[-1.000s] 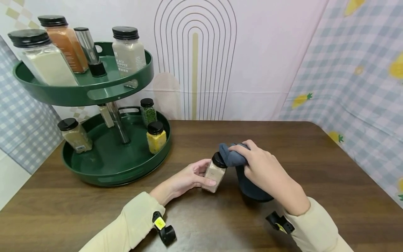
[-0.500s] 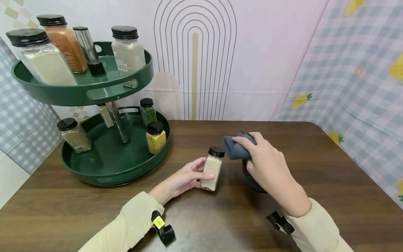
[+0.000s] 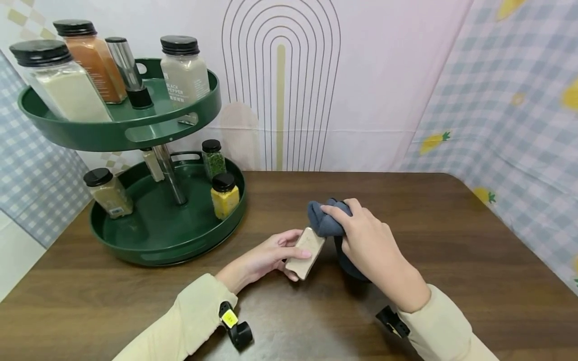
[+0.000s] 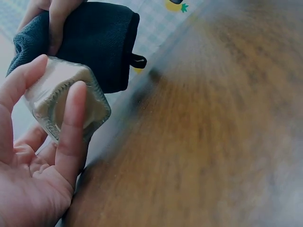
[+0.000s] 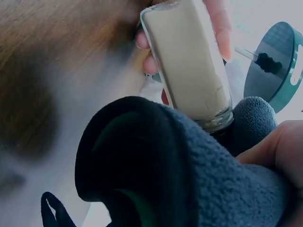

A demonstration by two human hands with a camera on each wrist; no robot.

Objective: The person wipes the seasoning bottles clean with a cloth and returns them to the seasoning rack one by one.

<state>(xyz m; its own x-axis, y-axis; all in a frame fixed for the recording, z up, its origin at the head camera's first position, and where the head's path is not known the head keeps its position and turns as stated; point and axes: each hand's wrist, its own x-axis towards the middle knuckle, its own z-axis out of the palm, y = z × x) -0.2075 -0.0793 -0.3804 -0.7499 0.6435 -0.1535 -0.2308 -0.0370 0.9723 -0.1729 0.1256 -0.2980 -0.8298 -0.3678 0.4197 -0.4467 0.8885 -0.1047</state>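
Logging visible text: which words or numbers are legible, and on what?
"BLACK PEPPER": black-lidded jar at right on the upper tray.
Too small to read: its finer print, lines on the orange jar, the label on the lower left jar, the yellow left-wrist tag.
Held jar: no legible text.

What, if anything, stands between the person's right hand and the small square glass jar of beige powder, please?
The bunched blue-grey fleecy cloth, gripped by the right hand, stands between that hand and the jar, at its lid end. Nothing visible separates the left hand from it.
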